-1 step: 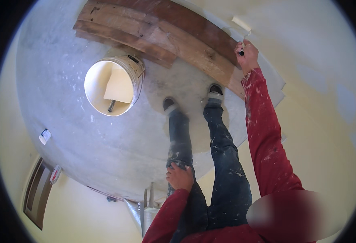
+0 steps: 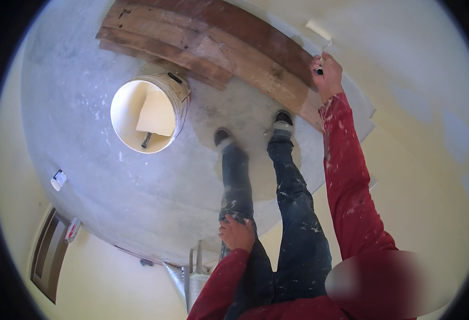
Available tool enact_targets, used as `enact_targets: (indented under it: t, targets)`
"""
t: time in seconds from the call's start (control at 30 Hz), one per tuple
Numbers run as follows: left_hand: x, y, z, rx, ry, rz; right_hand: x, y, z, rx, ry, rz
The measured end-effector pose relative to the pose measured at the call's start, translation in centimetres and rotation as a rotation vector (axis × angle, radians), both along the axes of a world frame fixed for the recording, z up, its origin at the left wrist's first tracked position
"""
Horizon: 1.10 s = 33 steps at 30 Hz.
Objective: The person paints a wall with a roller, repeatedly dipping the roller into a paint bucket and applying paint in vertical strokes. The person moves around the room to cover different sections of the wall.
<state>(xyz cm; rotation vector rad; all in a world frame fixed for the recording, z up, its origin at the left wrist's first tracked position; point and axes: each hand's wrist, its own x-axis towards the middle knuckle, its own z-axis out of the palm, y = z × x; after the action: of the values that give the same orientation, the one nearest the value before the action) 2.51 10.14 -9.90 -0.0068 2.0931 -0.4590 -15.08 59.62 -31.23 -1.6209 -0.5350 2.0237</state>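
Observation:
My right hand (image 2: 329,74) is closed round the dark-tipped handle of a small paint roller (image 2: 318,29). Its pale sleeve lies against the light wall (image 2: 362,32), low down beside the stacked boards. My left hand (image 2: 237,233) rests on my left knee, its fingers spread over the paint-spotted jeans and holding nothing. On the floor to the left a white bucket (image 2: 182,96) leans its opening toward me. Inside it are a cream-coloured flat surface (image 2: 157,113) and a dark handle (image 2: 147,140); I cannot make out what tool the handle belongs to.
Long brown wooden boards (image 2: 245,53) lie along the foot of the wall, close to my feet. A small white object (image 2: 58,180) is on the floor at far left, near a doorway-like dark panel (image 2: 50,256). Metal ducting (image 2: 197,280) stands behind my left arm.
My right hand and the roller have shifted very slightly along the wall. My left hand, the bucket and the boards are where they were.

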Motion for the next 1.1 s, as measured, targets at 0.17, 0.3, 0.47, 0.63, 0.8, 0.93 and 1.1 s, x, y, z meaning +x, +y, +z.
enact_targets:
  t: [0.17, 0.3, 0.47, 0.63, 0.8, 0.93, 1.1]
  targets:
    - [0.2, 0.2, -0.1, -0.016, -0.006, 0.012, -0.3, -3.4, 10.7, 0.120, 0.059, 0.083]
    - [-0.5, 0.4, 0.0, 0.000, -0.022, 0.024, -0.4, -2.5, 8.3, 0.128, 0.029, 0.087]
    - [-0.9, 0.2, -0.4, 0.007, -0.007, 0.030, -1.8, -1.7, 5.9, 0.075, 0.037, 0.048]
    - [-0.6, 0.5, 0.0, 0.006, -0.015, 0.039, -2.4, -2.4, 5.2, 0.080, -0.005, 0.081]
    - [-0.8, 0.8, -0.2, 0.006, -0.029, 0.031, -2.5, -0.5, -2.0, -0.013, -0.028, 0.056]
    - [-0.6, 1.0, -0.2, 0.015, -0.014, 0.014, 1.2, -3.3, -2.2, 0.053, -0.134, 0.170]
    - [-0.6, 1.3, -0.3, 0.004, -0.024, -0.007, 5.8, -4.6, -1.4, 0.100, -0.270, 0.217]
